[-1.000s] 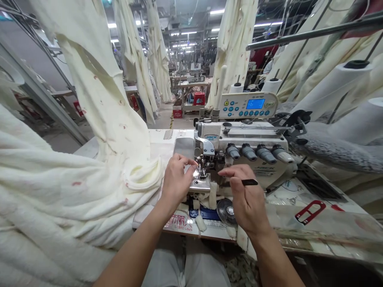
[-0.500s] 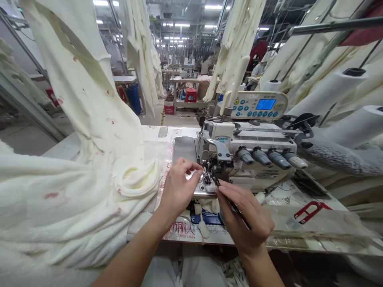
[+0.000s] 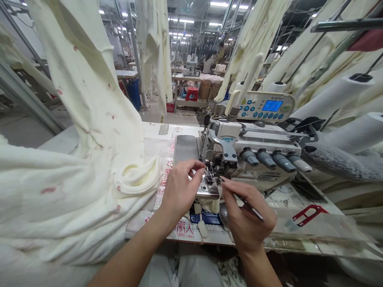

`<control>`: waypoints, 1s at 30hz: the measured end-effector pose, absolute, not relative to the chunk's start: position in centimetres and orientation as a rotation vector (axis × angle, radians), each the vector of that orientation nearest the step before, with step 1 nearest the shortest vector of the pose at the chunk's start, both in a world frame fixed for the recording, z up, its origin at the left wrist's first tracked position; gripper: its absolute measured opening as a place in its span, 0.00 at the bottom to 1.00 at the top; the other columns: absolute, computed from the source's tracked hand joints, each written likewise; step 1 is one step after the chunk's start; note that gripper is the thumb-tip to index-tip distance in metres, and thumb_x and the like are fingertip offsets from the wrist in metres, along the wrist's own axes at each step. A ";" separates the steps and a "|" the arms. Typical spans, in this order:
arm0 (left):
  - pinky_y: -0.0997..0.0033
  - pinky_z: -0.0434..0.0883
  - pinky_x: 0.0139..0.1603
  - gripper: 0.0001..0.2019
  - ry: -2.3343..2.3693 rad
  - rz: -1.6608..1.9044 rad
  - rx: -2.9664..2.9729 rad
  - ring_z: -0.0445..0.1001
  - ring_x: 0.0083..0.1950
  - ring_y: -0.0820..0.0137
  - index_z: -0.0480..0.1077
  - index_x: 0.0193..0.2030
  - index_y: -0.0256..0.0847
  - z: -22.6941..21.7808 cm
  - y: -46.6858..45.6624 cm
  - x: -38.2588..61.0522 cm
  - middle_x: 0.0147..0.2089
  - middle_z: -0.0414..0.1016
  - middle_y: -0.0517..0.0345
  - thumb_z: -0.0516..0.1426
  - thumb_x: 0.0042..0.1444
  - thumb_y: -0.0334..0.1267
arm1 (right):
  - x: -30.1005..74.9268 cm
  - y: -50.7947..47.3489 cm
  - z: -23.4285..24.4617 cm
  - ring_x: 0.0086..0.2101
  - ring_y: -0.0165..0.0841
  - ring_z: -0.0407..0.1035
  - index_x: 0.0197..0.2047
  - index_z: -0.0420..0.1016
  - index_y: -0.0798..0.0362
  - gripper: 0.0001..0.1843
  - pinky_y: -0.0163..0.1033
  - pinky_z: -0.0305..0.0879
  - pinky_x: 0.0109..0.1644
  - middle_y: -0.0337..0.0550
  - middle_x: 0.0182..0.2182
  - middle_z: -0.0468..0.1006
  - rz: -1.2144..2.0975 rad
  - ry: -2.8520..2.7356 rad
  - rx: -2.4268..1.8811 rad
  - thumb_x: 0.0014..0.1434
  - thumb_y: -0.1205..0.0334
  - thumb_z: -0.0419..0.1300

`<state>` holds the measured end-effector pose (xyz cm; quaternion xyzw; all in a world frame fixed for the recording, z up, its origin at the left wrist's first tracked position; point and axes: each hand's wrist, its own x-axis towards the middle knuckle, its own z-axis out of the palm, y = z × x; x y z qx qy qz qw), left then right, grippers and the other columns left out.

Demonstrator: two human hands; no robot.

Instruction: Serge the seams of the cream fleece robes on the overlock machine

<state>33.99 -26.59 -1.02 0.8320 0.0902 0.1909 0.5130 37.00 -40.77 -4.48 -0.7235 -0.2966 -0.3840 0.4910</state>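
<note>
A white overlock sewing machine (image 3: 269, 144) stands in front of me, its needle and presser-foot area (image 3: 210, 174) between my hands. My left hand (image 3: 181, 186) is closed in a pinch just left of the needle; any thread between thumb and forefinger is too fine to make out. My right hand (image 3: 249, 231) grips slim dark tweezers (image 3: 253, 210), their tips pointing at the presser foot from the right. The tips look slightly apart from it. A metal needle plate (image 3: 208, 192) lies below both hands.
Cream printed fabric (image 3: 98, 191) drapes down and heaps on the left of the table. A control panel (image 3: 263, 105) tops the machine. Red-handled snips (image 3: 309, 215) lie on the right. White thread cones (image 3: 338, 93) stand behind, and a ruler strip (image 3: 209, 230) runs along the front edge.
The view has shifted slightly, so the machine sits further right. My right hand has drawn the tweezer tips a little back from the presser foot. My left hand keeps its pinch.
</note>
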 end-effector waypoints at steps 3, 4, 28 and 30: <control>0.74 0.63 0.28 0.10 0.231 0.311 1.941 0.69 0.28 0.74 0.74 0.33 0.41 -0.7 -26.5 34.2 0.32 0.77 0.60 0.52 0.57 0.39 | 36.9 -40.6 -3.6 0.32 0.31 0.73 0.31 0.76 0.50 0.08 0.37 0.71 0.37 0.37 0.28 0.77 -0.847 -0.429 -1.598 0.49 0.73 0.66; 0.75 0.61 0.26 0.11 0.225 0.244 1.911 0.67 0.25 0.75 0.74 0.32 0.40 -0.5 -26.3 34.4 0.31 0.78 0.59 0.53 0.57 0.41 | 37.0 -40.6 -3.5 0.31 0.31 0.73 0.30 0.76 0.51 0.07 0.36 0.71 0.36 0.37 0.28 0.77 -0.818 -0.383 -1.565 0.48 0.71 0.66; 0.81 0.49 0.14 0.04 0.511 -0.193 1.758 0.58 0.13 0.81 0.66 0.25 0.35 2.4 -27.9 37.4 0.19 0.71 0.61 0.55 0.48 0.25 | 36.3 -45.6 -2.7 0.37 0.39 0.75 0.37 0.77 0.51 0.17 0.45 0.72 0.39 0.42 0.35 0.79 -0.846 -0.817 -1.424 0.47 0.81 0.63; 0.81 0.50 0.15 0.05 0.467 -0.145 1.783 0.59 0.13 0.81 0.66 0.25 0.36 1.8 -28.0 37.2 0.19 0.70 0.62 0.54 0.50 0.27 | 36.3 -46.1 -2.8 0.35 0.37 0.74 0.34 0.76 0.51 0.14 0.44 0.72 0.38 0.41 0.33 0.79 -0.857 -0.747 -1.436 0.47 0.79 0.64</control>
